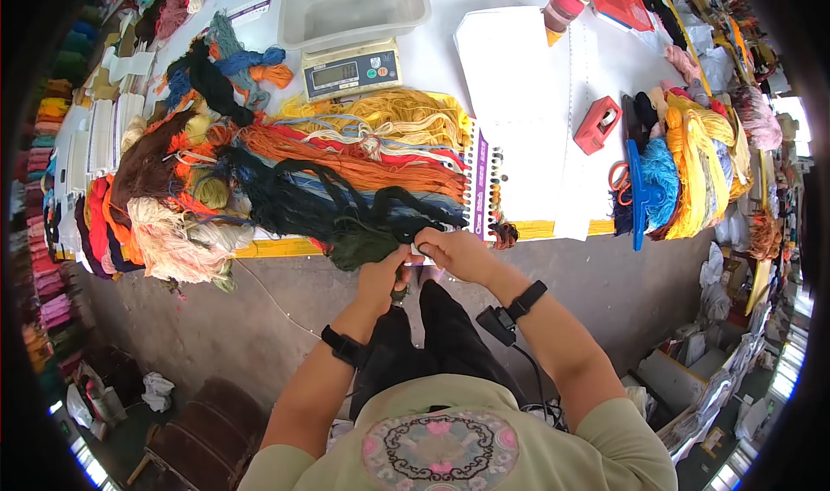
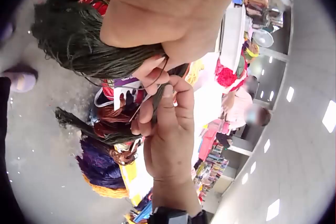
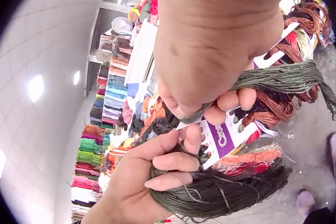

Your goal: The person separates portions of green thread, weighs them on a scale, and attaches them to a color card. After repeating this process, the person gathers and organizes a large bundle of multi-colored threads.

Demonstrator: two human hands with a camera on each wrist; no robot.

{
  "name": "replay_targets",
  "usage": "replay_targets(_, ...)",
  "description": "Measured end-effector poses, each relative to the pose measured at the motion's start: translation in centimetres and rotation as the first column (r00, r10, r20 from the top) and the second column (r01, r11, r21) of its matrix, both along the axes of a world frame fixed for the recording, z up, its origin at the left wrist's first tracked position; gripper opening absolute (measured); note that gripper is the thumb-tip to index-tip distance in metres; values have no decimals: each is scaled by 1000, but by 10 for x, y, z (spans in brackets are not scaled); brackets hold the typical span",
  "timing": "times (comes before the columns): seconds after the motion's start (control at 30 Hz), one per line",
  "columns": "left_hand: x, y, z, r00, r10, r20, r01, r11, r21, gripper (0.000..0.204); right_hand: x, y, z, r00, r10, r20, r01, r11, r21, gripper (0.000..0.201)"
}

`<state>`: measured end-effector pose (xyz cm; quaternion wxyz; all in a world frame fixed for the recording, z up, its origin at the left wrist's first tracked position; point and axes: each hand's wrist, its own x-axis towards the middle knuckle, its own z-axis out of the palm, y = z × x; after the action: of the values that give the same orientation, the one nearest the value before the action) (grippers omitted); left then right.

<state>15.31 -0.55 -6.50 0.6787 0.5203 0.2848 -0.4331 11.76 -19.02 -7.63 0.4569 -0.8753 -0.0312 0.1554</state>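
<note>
My left hand (image 1: pixel 380 277) grips a thick skein of dark green thread (image 3: pixel 226 195), its fingers curled round the strands. Close beside it, my right hand (image 1: pixel 458 254) pinches a smaller bundle of the same green thread (image 3: pixel 286 79), whose tail hangs out past the little finger. Between the hands, in the right wrist view, is a white and purple card (image 3: pixel 224 139) with holes along its edge. The fingertips of both hands come together at that edge. Other thread bundles, brown (image 3: pixel 275 119) and orange-red (image 3: pixel 247 160), hang by the card.
Heaped skeins (image 1: pixel 346 162) cover the table's left side, with a digital scale (image 1: pixel 352 69) and a plastic tub (image 1: pixel 354 11) behind. White sheets (image 1: pixel 527 128), a red tape dispenser (image 1: pixel 597 125) and a blue holder (image 1: pixel 644 193) with yarn lie to the right.
</note>
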Motion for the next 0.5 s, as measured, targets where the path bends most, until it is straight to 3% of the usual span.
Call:
replay_targets(0.1, 0, 0, -14, 991, -120, 64, 119, 993, 21, 14, 7, -1, 4, 989, 40, -141, -41, 999, 0, 12)
replay_targets(0.17, 0, 1, -20, 980, -164, 111, 157, 985, 69, 13, 10, 2, 9, 977, -85, -196, 97, 994, 53, 13)
replay_targets(0.27, 0, -2, -18, 956, -221, 193, 199, 972, 126, 13, 10, 10, -4, 989, -126, -79, 124, 992, -39, 15)
replay_targets(0.33, 2, -4, -13, 945, -231, 230, 205, 970, 134, 14, 7, 14, -6, 982, -152, -114, 145, 987, -63, 15)
replay_targets(0.4, 5, -5, -9, 919, -338, 203, 297, 932, 209, 21, 4, 17, -5, 972, -181, -147, 169, 981, -91, 15)
replay_targets(0.5, 3, -8, -10, 945, -270, 187, 240, 956, 171, 21, -1, 18, -4, 965, -249, -78, 247, 968, -31, 13)
